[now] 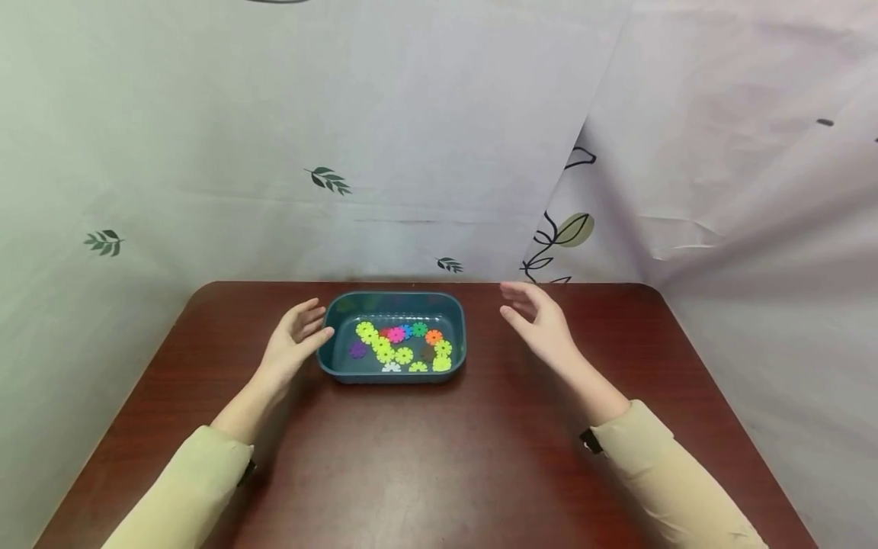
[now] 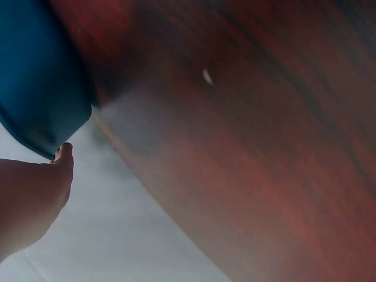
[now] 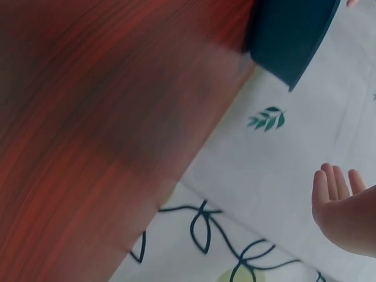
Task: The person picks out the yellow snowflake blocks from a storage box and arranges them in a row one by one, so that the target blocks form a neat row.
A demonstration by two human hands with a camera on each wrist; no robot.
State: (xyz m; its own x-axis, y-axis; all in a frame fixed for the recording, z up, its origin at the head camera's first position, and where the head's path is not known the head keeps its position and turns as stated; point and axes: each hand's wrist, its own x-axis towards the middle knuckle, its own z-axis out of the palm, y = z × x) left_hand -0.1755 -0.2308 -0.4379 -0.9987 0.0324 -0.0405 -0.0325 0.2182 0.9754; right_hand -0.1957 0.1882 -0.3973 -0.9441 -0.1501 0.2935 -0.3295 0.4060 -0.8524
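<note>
A dark teal plastic bin point(image 1: 391, 378) stands near the far edge of the table, holding several flat, notched flower-shaped discs point(image 1: 384, 354) in yellow, pink, blue, green, orange, purple and white. My left hand point(image 1: 291, 343) is at the bin's left side, fingers loosely bent and thumb tip right at the rim. In the left wrist view, its fingertips overlap the corner of the bin point(image 2: 44, 76). Off to the right of the bin, my right hand point(image 1: 545, 324) is held in the air with relaxed fingers and nothing in them. The right wrist view shows this hand point(image 3: 341, 208) apart from the bin point(image 3: 294, 35).
The dark red wooden table point(image 1: 411, 457) has rounded far corners. Right behind it hangs a pale cloth point(image 1: 425, 137) printed with leaves, which also covers both sides. Light sleeves cover both forearms, with dark straps showing at the wrists.
</note>
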